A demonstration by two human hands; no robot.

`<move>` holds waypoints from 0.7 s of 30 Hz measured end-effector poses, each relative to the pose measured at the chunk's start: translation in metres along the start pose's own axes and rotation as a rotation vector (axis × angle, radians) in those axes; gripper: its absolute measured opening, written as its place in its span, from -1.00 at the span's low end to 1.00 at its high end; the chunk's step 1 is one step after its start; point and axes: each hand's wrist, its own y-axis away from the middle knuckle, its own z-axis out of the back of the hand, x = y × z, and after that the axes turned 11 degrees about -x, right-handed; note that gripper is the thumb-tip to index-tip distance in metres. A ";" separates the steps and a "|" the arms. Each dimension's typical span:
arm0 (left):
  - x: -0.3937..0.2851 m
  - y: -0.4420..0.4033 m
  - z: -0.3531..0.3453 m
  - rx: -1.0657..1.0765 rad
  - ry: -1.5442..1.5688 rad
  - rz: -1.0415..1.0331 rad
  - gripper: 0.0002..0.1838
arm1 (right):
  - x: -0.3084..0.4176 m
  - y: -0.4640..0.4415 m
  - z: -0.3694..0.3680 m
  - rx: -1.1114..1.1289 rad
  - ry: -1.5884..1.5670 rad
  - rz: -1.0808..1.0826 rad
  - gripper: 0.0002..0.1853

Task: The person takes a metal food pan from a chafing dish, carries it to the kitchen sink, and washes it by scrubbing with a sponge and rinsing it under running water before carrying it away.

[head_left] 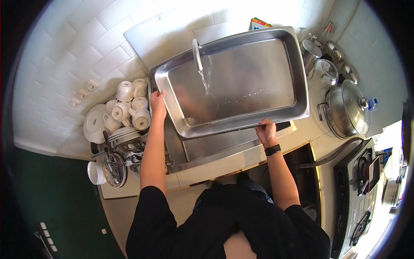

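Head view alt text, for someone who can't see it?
The left hand and right hand hold a large metal pan under a running faucet. White cups are piled at left; a lidded pot stands at right.

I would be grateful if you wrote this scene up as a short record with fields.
Left hand: grips the left end of the tray
Right hand: grips the tray's near rim; watch on the wrist
Tray: metal, rectangular, over the sink
Tap: running, its water falling into the tray
Left of sink: piled white cups and plates
Right of sink: lidded pot; stove nearer the person
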 end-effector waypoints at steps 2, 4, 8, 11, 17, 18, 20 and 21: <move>-0.011 0.002 0.008 0.042 -0.032 -0.004 -0.88 | -0.005 0.001 0.000 -0.048 -0.001 -0.020 -0.92; -0.017 0.000 0.015 0.039 -0.057 -0.001 -0.87 | -0.009 0.003 0.000 -0.060 -0.024 -0.056 -0.93; -0.036 0.000 0.026 0.077 -0.079 -0.035 -0.88 | -0.019 0.009 -0.003 -0.056 -0.076 -0.127 -0.95; -0.058 0.011 0.030 0.094 -0.077 -0.022 -0.86 | -0.026 0.008 0.000 -0.058 -0.028 -0.148 -0.97; -0.077 0.021 0.043 0.085 -0.172 -0.086 -0.80 | -0.039 0.011 -0.009 -0.025 -0.023 -0.208 -0.97; -0.086 0.030 0.042 0.094 -0.190 -0.098 -0.78 | -0.041 0.008 -0.005 -0.003 -0.022 -0.231 -0.96; -0.101 0.049 0.043 0.139 -0.177 -0.043 -0.56 | -0.042 0.008 -0.008 0.020 -0.036 -0.262 -0.93; -0.107 0.058 0.045 0.145 -0.162 -0.022 -0.50 | -0.040 0.014 -0.018 0.018 -0.049 -0.274 -0.91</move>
